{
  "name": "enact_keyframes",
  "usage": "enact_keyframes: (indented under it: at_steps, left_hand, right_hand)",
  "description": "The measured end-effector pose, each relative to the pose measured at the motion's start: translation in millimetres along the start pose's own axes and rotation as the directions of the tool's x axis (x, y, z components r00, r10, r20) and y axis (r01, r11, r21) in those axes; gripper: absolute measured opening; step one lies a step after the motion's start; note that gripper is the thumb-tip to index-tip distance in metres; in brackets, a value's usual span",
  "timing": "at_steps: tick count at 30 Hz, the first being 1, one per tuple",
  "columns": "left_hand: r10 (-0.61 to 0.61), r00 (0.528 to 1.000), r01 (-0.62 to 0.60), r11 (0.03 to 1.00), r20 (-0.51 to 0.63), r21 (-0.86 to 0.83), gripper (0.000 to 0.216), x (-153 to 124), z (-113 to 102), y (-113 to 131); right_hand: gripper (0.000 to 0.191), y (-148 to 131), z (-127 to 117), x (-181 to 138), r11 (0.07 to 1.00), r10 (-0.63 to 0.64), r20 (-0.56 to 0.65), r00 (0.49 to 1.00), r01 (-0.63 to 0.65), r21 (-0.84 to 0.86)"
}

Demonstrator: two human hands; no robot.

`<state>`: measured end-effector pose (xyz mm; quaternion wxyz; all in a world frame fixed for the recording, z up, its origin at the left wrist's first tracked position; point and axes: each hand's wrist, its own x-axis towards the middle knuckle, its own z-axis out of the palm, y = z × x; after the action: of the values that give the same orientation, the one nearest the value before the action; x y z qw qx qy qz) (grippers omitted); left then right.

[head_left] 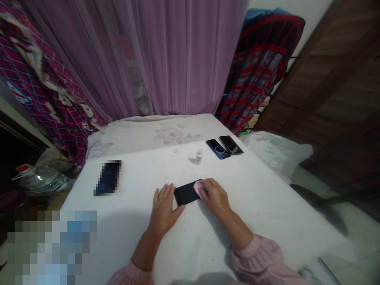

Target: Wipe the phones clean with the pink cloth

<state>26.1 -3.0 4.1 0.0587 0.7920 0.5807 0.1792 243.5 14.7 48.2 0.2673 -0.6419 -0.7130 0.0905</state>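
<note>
A black smartphone (187, 193) lies flat on the white tabletop, its dark face up. My left hand (164, 209) is beside its left end, fingers stretched out and thumb along the near edge, steadying it. My right hand (214, 196) pinches a small pink cloth (198, 187) and presses it on the phone's right end. Farther back stands a small clear bottle (199, 156) with a whitish cap. A little to its left lies a small whitish piece (175, 151), too small to name.
Two dark phones (218, 149) (231, 145) lie side by side at the back right. A blurred-out dark object (108, 178) is at the left, with another pixelated patch nearer. A white plastic bag (274, 152) is past the right edge, a large water bottle (44, 176) past the left. Purple curtains (190, 59) hang behind.
</note>
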Motion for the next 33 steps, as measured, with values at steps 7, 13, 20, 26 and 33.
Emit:
enact_keyframes:
  at_steps: [7,13,20,26,33]
  left_hand:
    - [0.007,1.0,-0.008,1.0,-0.014,-0.022,0.06,-1,0,0]
    - [0.005,1.0,-0.004,0.999,0.02,-0.044,0.062,0,-2,0]
    - [-0.01,0.997,0.014,0.998,0.071,-0.065,0.064,1,-6,2]
    - [-0.028,0.992,0.036,0.998,0.119,-0.059,0.064,3,-13,5]
    - [-0.033,0.992,0.04,0.997,0.119,-0.059,0.064,5,-16,2]
  right_hand:
    - [0.023,-18,4,-11,0.992,-0.108,0.086,0.99,0.113,-0.052]
    - [0.023,-12,-8,8,0.991,0.012,0.173,0.985,0.012,-0.135]
    - [0.025,-18,-1,21,0.978,0.099,0.138,0.986,-0.07,-0.198]
    - [0.026,-51,18,3,0.986,-0.135,0.224,0.965,0.154,-0.07]
    - [0.026,5,-11,19,0.973,0.074,0.122,0.99,-0.045,-0.227]
